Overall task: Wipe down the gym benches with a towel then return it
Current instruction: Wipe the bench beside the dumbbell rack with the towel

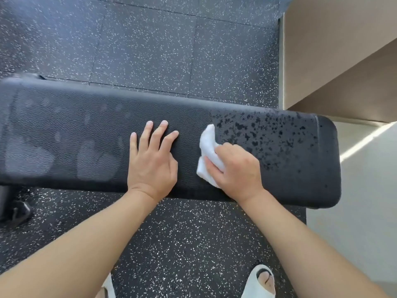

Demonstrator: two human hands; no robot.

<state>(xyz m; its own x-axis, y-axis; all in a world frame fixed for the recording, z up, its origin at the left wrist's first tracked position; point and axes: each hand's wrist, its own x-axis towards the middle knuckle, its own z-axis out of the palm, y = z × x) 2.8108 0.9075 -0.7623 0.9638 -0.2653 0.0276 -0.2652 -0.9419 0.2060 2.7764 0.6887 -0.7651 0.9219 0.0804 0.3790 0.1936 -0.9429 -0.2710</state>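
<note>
The towel (209, 157), a small white cloth, lies bunched on the padded top of the bench (86, 130), gripped by the right hand (238, 168). The fingers curl over the cloth and press it against the pad; one end projects beyond the fingers toward the far edge of the bench. The left hand (151, 157) rests flat on the pad just beside the towel, fingers straight and spread, holding nothing. The two hands are near each other but do not touch.

Dark wet droplets (268, 134) cover the pad to the right of the towel, up to a seam near the rounded end. Left of the hands the pad carries faint dull patches, possibly drying marks; the view is too soft to confirm.

The bench stands on speckled black rubber floor tiles (150, 50). A tan wall (333, 50) rises past the bench's right end. A black part of the bench frame (19, 209) shows at lower left. A white open-toed sandal (261, 282) shows at the bottom edge.
</note>
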